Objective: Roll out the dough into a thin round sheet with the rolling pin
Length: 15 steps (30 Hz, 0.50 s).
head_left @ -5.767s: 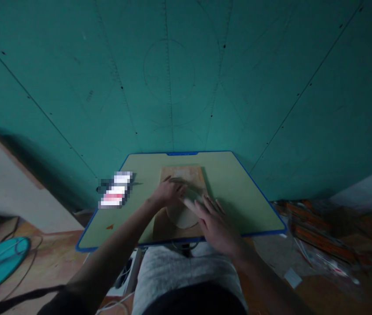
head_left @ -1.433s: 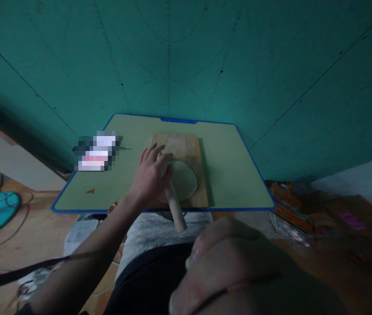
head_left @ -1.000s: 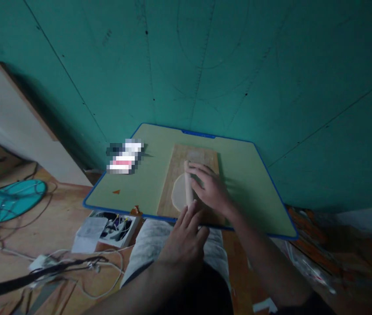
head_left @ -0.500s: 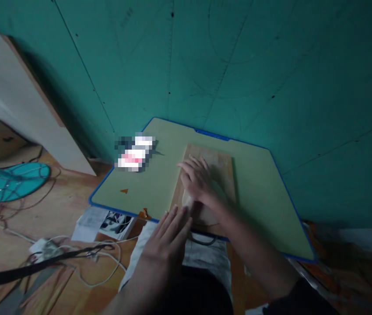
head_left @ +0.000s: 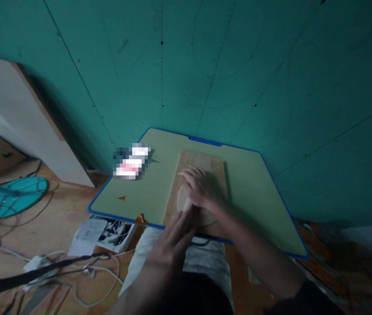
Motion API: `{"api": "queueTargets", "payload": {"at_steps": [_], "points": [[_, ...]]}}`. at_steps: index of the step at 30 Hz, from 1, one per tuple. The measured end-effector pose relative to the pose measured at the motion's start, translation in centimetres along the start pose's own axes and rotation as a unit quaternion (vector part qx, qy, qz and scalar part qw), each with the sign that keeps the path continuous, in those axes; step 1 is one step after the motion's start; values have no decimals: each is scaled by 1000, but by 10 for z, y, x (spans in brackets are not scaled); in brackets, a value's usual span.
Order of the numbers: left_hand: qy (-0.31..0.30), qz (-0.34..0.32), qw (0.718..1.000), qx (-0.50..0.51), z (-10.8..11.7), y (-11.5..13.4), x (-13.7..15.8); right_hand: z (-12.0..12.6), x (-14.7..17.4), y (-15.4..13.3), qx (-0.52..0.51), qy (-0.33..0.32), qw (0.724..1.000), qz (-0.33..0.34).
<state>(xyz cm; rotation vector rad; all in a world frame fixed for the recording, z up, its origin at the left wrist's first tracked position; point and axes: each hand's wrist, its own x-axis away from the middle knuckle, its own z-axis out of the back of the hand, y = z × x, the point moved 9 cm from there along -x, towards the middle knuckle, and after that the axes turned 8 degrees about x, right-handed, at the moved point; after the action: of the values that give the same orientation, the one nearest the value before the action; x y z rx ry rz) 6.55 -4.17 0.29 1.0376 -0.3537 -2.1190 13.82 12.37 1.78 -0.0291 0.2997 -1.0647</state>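
Note:
A round, flattened sheet of pale dough lies on a wooden board, partly covered by my hands. My right hand lies over the dough, palm down, its fingers stretched toward the far left. Close in front of it, my left hand reaches over the board's near edge with straight fingers, their tips near the heel of my right hand. A narrow pale piece shows between the two hands; whether it is a rolling pin or a fold of dough I cannot tell.
The board rests on a small blue-edged table against a green wall. A pixelated item sits at the table's left, near an orange scrap. Cables, a power strip and a teal round base are on the floor.
My left hand has moved forward over the board, closer to my right hand. My right hand stays over the dough, and more dough shows at its left. The camera view has shifted slightly.

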Motion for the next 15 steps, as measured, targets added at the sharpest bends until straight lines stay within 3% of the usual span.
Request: {"api": "queueTargets", "payload": {"at_steps": [3,6,12,15], "points": [[-39,-47,998,18,-24,21,-3,5,35,22,4,2,999,54],[-61,-38,997,25,-29,26,-3,5,42,24,2,-9,997,76],[22,43,999,-26,13,-4,17,-8,-9,-29,-3,-40,997,69],[22,79,996,-46,30,-19,24,-14,-32,-51,-5,-55,997,61]]}}
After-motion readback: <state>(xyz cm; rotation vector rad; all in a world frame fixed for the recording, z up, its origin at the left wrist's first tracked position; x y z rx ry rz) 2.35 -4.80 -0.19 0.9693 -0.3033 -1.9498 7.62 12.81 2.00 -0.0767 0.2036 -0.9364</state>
